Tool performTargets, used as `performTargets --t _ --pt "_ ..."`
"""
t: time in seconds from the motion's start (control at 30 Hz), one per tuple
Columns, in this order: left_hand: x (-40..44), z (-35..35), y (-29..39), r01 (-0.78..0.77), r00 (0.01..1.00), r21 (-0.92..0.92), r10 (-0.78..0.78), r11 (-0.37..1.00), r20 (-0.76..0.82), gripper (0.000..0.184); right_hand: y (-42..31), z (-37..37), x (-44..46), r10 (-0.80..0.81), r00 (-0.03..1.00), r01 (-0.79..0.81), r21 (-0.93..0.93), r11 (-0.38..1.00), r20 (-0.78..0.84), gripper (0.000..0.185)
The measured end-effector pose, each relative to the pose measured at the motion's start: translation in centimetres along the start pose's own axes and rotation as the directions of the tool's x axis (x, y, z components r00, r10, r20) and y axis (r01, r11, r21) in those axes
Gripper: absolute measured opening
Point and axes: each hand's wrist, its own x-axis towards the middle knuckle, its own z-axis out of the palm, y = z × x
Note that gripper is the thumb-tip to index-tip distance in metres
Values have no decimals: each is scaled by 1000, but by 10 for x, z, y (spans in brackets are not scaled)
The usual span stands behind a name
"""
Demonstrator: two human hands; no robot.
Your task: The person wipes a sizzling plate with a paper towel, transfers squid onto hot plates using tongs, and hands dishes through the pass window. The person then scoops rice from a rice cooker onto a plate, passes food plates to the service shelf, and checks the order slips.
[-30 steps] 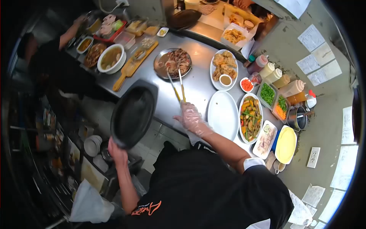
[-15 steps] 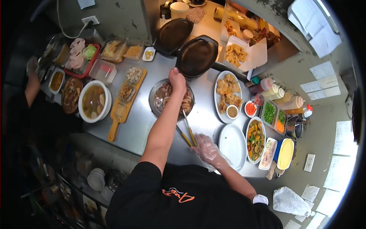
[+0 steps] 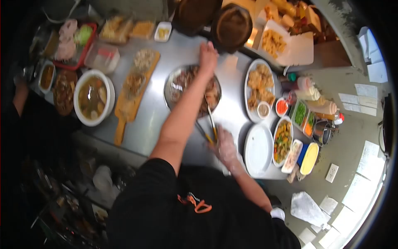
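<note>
My bare left hand (image 3: 208, 58) is closed at the near edge of a dark oval sizzling plate (image 3: 231, 28), its fingertips blurred. A second dark plate (image 3: 197, 14) lies beside it to the left. Under my left forearm sits a round metal bowl (image 3: 169, 94) of sliced meat (image 3: 212, 94), partly hidden by the arm. My right hand (image 3: 226, 147), in a clear plastic glove, is closed around metal tongs (image 3: 212, 120) with yellow grips. The tongs' tips reach into the meat at the bowl's right side. An oval white plate (image 3: 258, 149) lies just right of the gloved hand.
Fried chicken (image 3: 260, 85) on an oval plate, a vegetable dish (image 3: 283, 141) and sauce bottles (image 3: 317, 99) line the right side. Leftward are a wooden board (image 3: 120, 128), a soup bowl (image 3: 111, 97) and a red tray (image 3: 89, 47). Another person's arm (image 3: 20, 97) shows far left.
The view has shifted and blurred. My left hand and the near sizzling plate have moved away and slightly right. My right hand still grips the tongs in the meat.
</note>
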Motion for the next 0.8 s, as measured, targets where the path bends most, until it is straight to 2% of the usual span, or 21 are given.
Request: performTargets --t 0.03,0.07,0.1,0.13,0.17,0.2,0.23,0.27,0.33,0.37,0.43,0.47,0.53,0.57,0.63,0.67,0.8 --pt "-23 -29 18 -353 934 424 342 834 103 45 2 5 3 1 1000 -2 27 1000 17 79" --pt "-46 -61 38 -460 869 646 457 609 188 49 -3 3 9 21 1000 -21 39 999 -8 66" --pt "-79 -88 71 -544 768 751 584 374 265 42 1 -1 10 28 999 -30 115 993 18 63" --pt "-110 -116 92 -448 833 807 507 385 221 39 5 -5 13 29 999 -35 192 981 34 60" --pt "-121 -155 88 -311 863 919 478 244 165 30 7 -9 13 31 998 -45 269 962 53 57" --pt "-138 -187 88 -121 954 977 293 174 66 28 8 -20 11 5 1000 -5 310 951 -1 53" --pt "-152 -205 85 60 991 996 114 71 -68 29 8 -30 9 21 999 -34 374 927 40 53" --pt "-165 -210 71 109 994 938 -4 329 -114 32 9 -41 5 32 996 -66 432 900 86 53" --pt "-184 -217 51 229 971 634 -219 739 -96 40 17 -51 1 9 991 -85 566 820 136 55" --pt "-187 -210 39 182 982 604 -179 775 -66 38 23 -57 -1 12 987 -95 514 852 163 57" --pt "-190 -192 16 121 988 568 -42 814 -151 28 14 -94 7 37 978 -120 404 907 207 61" --pt "-193 -189 9 83 983 617 36 783 -178 26 23 -100 8 19 989 -65 309 949 148 66" --pt "-191 -184 4 10 957 713 200 701 -210 23 41 -115 12 -115 993 112 119 987 23 62" --pt "-192 -184 1 -14 947 696 233 718 -221 22 47 -126 13 -170 985 170 0 986 -23 59" --pt "-199 -185 -6 -61 929 661 284 748 -236 23 56 -154 15 -244 969 243 -17 970 -33 56" --pt "-200 -190 -8 -73 925 693 307 717 -221 25 59 -166 17 -275 961 274 -27 961 -35 54" --pt "-209 -187 22 -56 951 629 233 776 -202 24 55 -209 27 -312 947 301 -129 945 -77 53"
